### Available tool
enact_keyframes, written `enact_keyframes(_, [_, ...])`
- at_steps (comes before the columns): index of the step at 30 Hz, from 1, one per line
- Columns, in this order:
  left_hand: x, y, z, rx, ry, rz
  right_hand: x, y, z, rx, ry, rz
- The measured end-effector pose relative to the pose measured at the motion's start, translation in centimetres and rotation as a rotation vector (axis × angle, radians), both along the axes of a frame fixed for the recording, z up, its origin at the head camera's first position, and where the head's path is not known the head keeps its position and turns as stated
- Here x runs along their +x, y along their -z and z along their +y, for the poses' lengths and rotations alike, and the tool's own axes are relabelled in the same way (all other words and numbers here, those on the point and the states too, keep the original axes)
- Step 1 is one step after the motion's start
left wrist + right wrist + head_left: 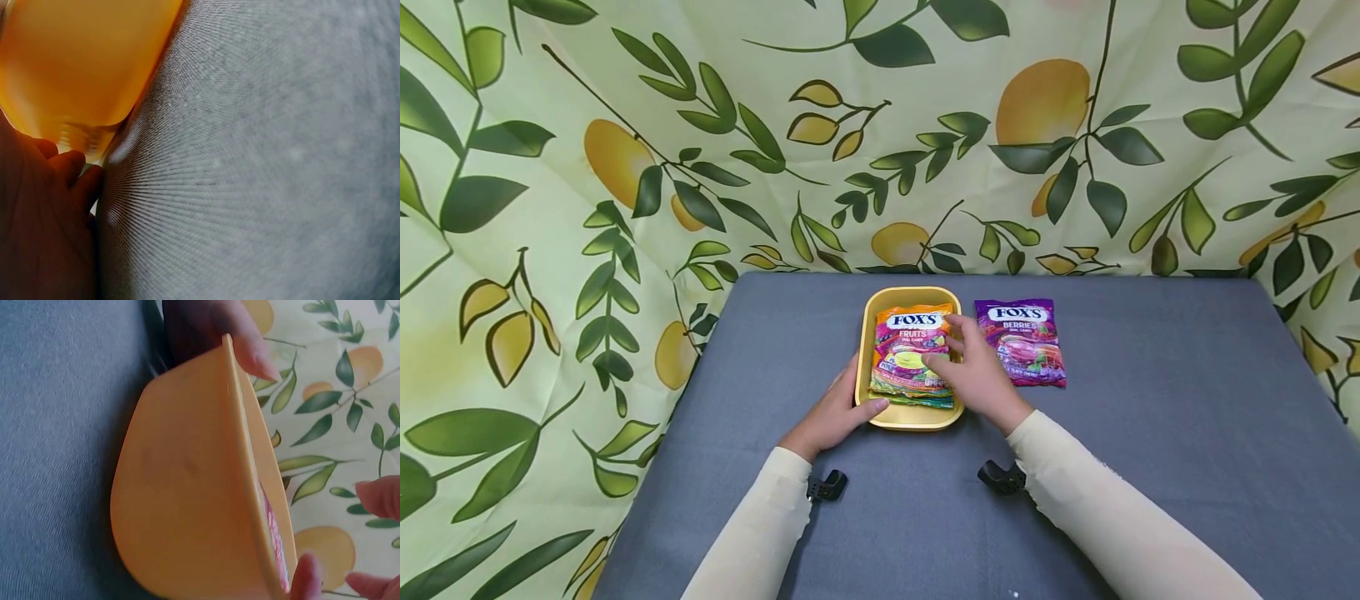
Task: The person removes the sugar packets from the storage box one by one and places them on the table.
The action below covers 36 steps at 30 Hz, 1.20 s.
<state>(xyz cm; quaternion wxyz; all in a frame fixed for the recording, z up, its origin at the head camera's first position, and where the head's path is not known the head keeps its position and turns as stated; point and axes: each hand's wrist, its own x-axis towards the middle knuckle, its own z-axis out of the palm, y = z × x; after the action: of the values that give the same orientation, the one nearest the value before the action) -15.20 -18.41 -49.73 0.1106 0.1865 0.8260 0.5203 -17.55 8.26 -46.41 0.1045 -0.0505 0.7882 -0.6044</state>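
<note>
Gripping oblong yellow plastic tray (917, 422): left hand (833, 415). Right hand (982, 375) loosely spread over colourful Fruits packet (907, 342), already inside. Flat purple Berries packet (1024, 346) still outside.

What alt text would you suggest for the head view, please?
A person's left grip holds a yellow tray of candy packets, FOX'S Fruits on top; the right grip is over its right side. A FOX'S Berries packet lies right of the tray on gray cloth.

Table (1150, 433) is flat, covered in blue-grey fabric. Yellow tray (916, 418) sits directly on it, purple BERRIES candy bag (1026, 340) lies just beside, on tray's right
</note>
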Motion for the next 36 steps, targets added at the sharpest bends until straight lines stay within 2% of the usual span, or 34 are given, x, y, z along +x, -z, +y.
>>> enact_keyframes(6, [-1.1, 3.4, -0.7, -0.008, -0.002, 0.037, 0.3, -0.2, -1.1, 0.077, 0.028, 0.018])
enact_keyframes(9, [-1.2, 4.0, -1.0, -0.014, -0.001, 0.044, 0.2, -0.2, -1.7, 0.136, 0.039, 0.025])
enact_keyframes(18, [-1.3, 4.2, -1.3, -0.052, -0.003, 0.037, -0.3, 0.0, -3.4, 0.238, 0.051, 0.041])
enact_keyframes(24, [-1.3, 4.1, -1.1, -0.031, 0.004, 0.042, -0.6, 0.0, -3.5, 0.305, 0.034, 0.028])
enact_keyframes(31, [-1.1, 4.0, -1.1, -0.074, -0.043, -0.032, -0.8, 0.1, -2.8, 0.266, 0.010, -0.020])
enact_keyframes(36, [-0.9, 3.7, -1.0, -0.075, -0.044, -0.052, -0.5, 0.0, -2.4, 0.240, -0.015, -0.007])
